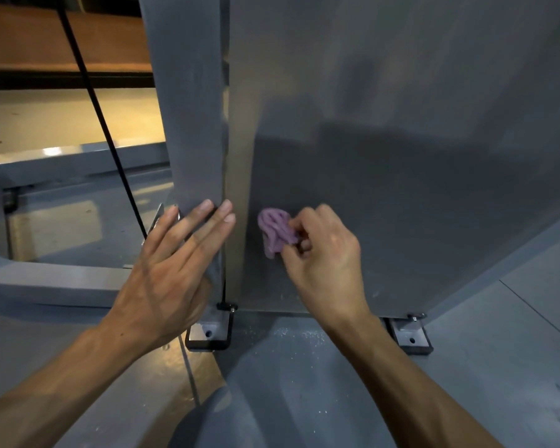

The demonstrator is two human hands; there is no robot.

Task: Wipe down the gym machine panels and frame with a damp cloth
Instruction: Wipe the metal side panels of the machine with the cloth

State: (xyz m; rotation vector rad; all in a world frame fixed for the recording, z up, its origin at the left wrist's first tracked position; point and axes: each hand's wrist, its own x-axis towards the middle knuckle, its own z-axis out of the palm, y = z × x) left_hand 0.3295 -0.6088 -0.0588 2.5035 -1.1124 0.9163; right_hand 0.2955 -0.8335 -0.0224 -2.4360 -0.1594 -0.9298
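One view only — head-worn, wide-angle, tilted forward and down. Held close to the lower end of a grey machine panel (401, 156), near enough that the panel fills the upper right and runs out of frame. Both forearms entering from the bottom edge, left hand (172, 273) and right hand (324, 257) near centre. Grey floor (304, 383) below — bolted foot brackets (209, 334) in mid-frame. Straight lines bowed toward the edges.

Glossy grey floor (304, 383) with pale specks, a brown wall (46, 43) beyond at upper left.
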